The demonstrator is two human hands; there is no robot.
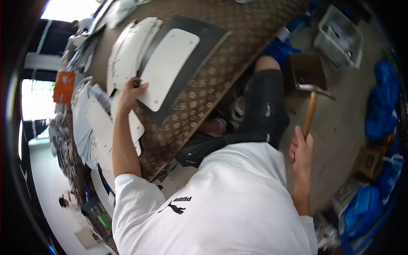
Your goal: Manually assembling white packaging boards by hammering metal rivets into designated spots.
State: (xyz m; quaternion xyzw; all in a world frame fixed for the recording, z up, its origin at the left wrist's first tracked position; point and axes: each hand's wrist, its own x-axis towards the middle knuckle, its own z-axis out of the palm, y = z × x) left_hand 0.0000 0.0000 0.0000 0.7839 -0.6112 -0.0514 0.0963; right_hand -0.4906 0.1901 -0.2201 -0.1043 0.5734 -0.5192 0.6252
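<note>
In my right hand point(301, 148), a hammer point(311, 111) with a wooden handle is held upright, its metal head at the top. My left hand point(132, 91) is at the lower left edge of a white rounded panel point(170, 63), fingers closed in a pinch. A small dark thing shows at those fingertips, too small to name. Metal studs sit near the panel's corners. The panel lies on a dark grey sheet point(185, 78). Just left of it is a stack of similar white panels point(129, 53), fanned out, also with studs.
The patterned brown tabletop point(199, 106) runs diagonally to its edge beside my legs. More white sheets point(100, 123) lie at the left, near an orange box point(64, 86). On the floor at right are a cardboard box point(308, 68), a white crate point(338, 36) and blue bags point(382, 97).
</note>
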